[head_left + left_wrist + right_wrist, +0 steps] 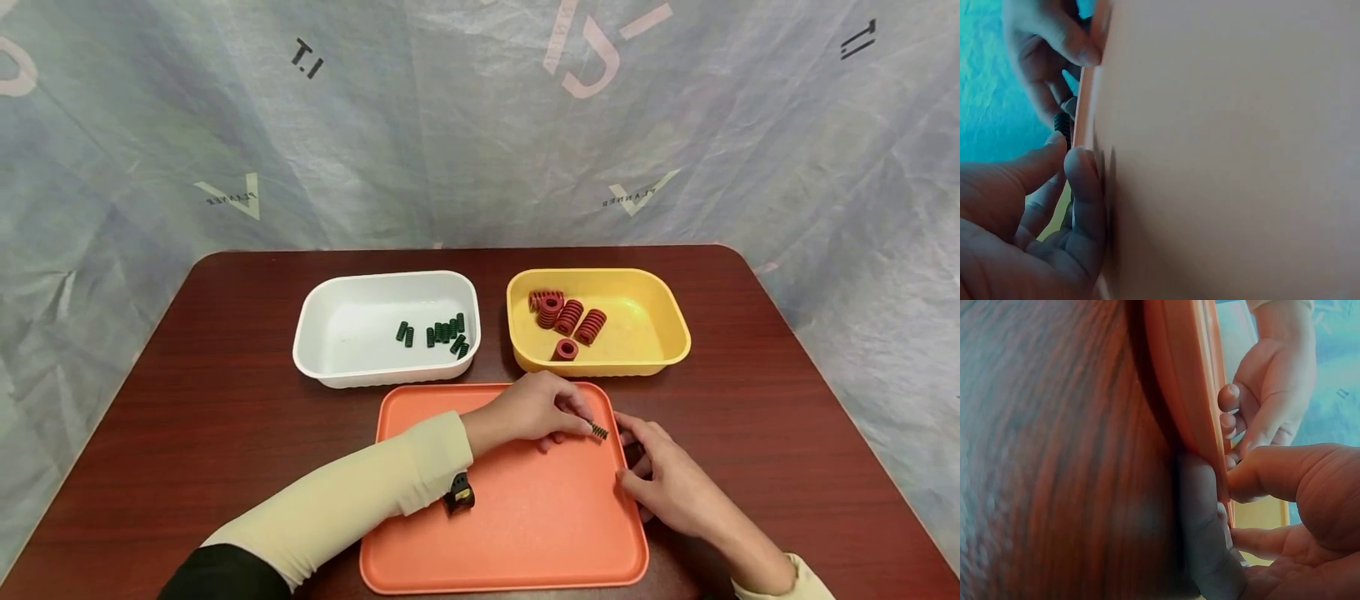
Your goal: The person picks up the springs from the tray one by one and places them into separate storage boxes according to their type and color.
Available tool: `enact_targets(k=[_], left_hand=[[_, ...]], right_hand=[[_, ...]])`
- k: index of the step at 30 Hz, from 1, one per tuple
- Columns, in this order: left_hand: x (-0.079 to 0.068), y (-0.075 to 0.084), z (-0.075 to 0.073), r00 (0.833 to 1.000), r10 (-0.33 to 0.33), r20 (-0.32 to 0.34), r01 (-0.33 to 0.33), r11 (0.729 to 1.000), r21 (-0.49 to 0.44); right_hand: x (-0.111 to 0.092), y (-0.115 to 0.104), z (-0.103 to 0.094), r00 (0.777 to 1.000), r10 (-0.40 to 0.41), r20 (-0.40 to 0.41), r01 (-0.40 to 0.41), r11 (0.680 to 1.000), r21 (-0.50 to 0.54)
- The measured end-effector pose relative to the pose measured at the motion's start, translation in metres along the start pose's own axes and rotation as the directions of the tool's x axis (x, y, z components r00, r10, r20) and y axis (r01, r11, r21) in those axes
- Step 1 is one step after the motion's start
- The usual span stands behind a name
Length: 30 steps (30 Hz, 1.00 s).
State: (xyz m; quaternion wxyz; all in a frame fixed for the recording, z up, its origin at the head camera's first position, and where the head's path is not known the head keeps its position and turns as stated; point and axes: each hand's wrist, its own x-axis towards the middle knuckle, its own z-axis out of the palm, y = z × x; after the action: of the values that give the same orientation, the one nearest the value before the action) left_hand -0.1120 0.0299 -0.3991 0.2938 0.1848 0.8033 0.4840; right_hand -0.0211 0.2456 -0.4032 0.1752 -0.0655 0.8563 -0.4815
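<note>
Over the orange tray [555,533], near its right edge, my left hand [536,408] pinches a small dark coil spring [598,431] between thumb and fingertips. The spring [1062,124] also shows in the left wrist view, partly hidden by the thumb. My right hand [671,479] grips the tray's right rim, its thumb on the rim and other fingers against the outer side, as the right wrist view shows. Several small green springs [446,332] lie in the white bin [337,333]. The yellow bin [648,333] holds several larger red springs [591,327].
Both bins stand side by side behind the tray on a dark wooden table [210,400]. A small black device [459,495] sits at the left wrist, above the tray. Behind the table hangs a pale printed sheet [450,125].
</note>
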Motion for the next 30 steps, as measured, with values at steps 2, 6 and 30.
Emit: enact_targets(k=[2, 6, 30], left_hand=[[-0.001, -0.001, -0.001, 0.999, -0.029, 0.016, 0.03, 0.997, -0.071], [-0.002, -0.006, -0.004, 0.996, -0.065, 0.055, 0.075, 0.978, -0.193], [-0.029, -0.015, -0.039, 0.983, -0.011, 0.185, 0.12, 0.8, -0.587]], right_hand=[[0.0, 0.0, 0.0, 1.0, 0.0, 0.001, 0.0, 1.0, 0.001], [0.0, 0.001, 0.0, 1.0, -0.003, 0.005, 0.003, 1.0, 0.002], [0.001, 0.003, 0.0, 1.0, -0.001, -0.003, 0.001, 1.0, 0.018]])
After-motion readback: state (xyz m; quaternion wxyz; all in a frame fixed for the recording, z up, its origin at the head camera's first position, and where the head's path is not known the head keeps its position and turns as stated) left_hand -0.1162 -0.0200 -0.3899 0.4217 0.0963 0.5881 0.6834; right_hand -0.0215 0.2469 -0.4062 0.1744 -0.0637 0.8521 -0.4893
